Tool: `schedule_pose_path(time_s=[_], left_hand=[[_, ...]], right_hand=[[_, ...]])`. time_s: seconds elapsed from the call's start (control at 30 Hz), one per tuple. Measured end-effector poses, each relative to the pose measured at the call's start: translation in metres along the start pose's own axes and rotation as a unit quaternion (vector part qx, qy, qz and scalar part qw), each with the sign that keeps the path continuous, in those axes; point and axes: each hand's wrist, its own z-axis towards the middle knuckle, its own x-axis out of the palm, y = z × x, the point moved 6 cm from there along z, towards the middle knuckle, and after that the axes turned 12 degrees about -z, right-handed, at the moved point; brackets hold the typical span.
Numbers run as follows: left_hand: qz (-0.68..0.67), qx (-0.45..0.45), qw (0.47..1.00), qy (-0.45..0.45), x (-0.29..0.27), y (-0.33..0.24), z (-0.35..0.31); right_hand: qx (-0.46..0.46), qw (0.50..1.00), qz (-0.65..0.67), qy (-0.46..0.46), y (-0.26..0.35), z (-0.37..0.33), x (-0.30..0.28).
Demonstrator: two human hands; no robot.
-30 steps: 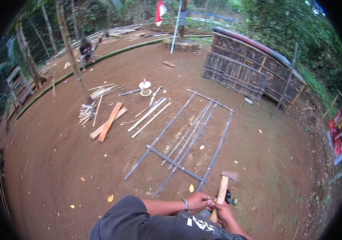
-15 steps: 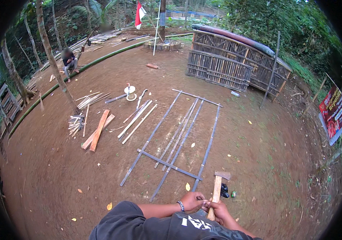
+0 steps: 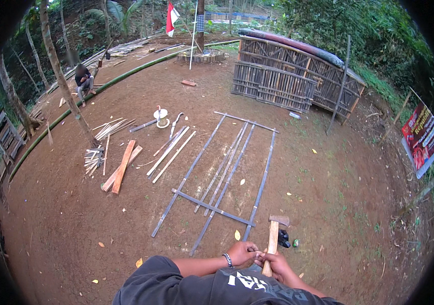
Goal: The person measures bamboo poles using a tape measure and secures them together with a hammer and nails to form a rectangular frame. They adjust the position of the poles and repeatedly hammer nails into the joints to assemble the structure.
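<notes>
Low in the head view, my right hand point(image 3: 276, 263) is closed round the wooden handle of a hatchet point(image 3: 272, 239), whose metal head points away from me. My left hand point(image 3: 243, 252) is closed just left of the handle, its fingertips pinched together beside my right fingers. Whatever is in that pinch is too small to make out. Ahead on the ground lies a frame of long dark bamboo strips point(image 3: 189, 175), with one crosspiece point(image 3: 214, 207) near me and another at the far end. Thinner strips lie inside it.
Left of the frame lie pale wood strips point(image 3: 173, 156), reddish boards point(image 3: 124, 166) and a white spool-like object point(image 3: 161, 121). A black item point(image 3: 283, 238) rests beside the hatchet. Farther off are a bamboo-walled structure point(image 3: 272, 81), a flag point(image 3: 171, 19), a seated person point(image 3: 84, 84) and a banner point(image 3: 422, 137).
The view has shifted slightly, so the ground things appear a little farther left. Both hands and the hatchet keep nearly the same pose, fingertips still together.
</notes>
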Motion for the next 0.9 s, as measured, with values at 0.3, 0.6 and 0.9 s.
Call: schedule_pose_path(time_s=[0.3, 0.6, 0.9], left_hand=[[-0.014, 0.017, 0.999, -0.031, -0.003, 0.020, -0.001], [-0.014, 0.004, 1.000, -0.027, -0.003, 0.014, -0.001], [0.181, -0.075, 0.980, -0.040, -0.079, 0.085, -0.023]], right_hand=[[0.011, 1.000, -0.007, 0.004, 0.002, -0.005, 0.004], [0.024, 0.999, 0.031, 0.004, -0.007, -0.001, -0.002], [0.022, 0.988, 0.059, -0.144, -0.041, 0.013, -0.068]])
